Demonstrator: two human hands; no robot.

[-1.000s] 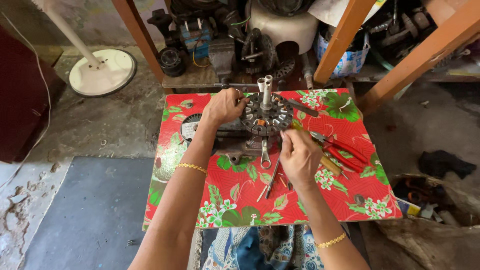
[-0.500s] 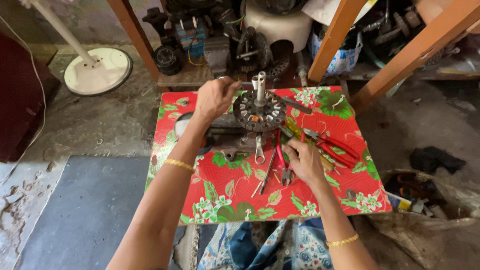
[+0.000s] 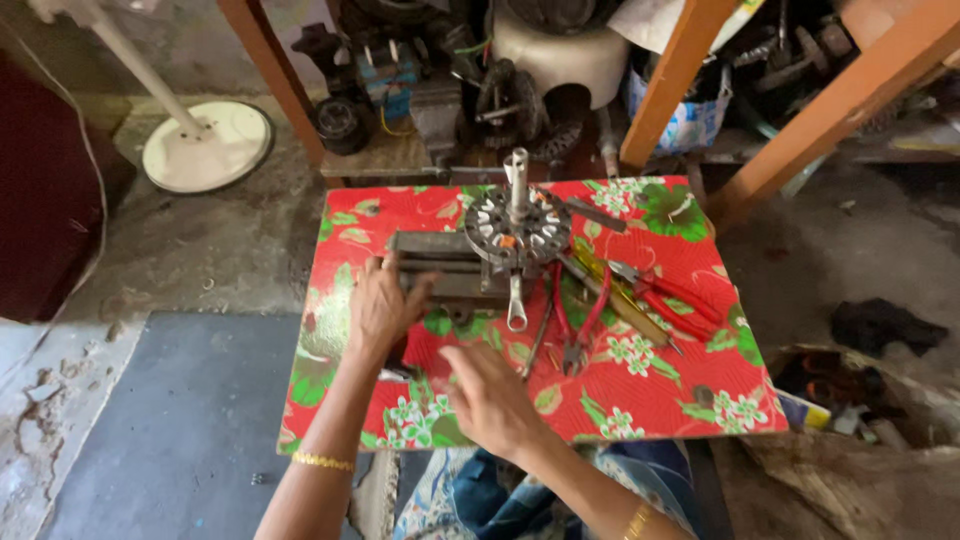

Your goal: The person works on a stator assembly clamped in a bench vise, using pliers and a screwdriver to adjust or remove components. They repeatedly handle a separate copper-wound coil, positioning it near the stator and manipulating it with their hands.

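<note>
Outdoors-looking, the cracked concrete floor (image 3: pixel 240 240) carries a low table (image 3: pixel 640 400) under red floral oilcloth. Left hand (image 3: pixel 385 305) grips the bench vise (image 3: pixel 440 270) holding a motor stator (image 3: pixel 517 228); right hand (image 3: pixel 490 395) hovers open, empty.

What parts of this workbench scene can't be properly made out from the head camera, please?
- Head view: the small object under the left hand, at the table edge, is mostly covered by the wrist.
- Head view: the right hand is motion-blurred; whether it holds anything cannot be told.
- Head view: the vise grip on the fan motor is hidden beneath the motor.
- Head view: shelf clutter is dark and cut off by the top edge.
</note>
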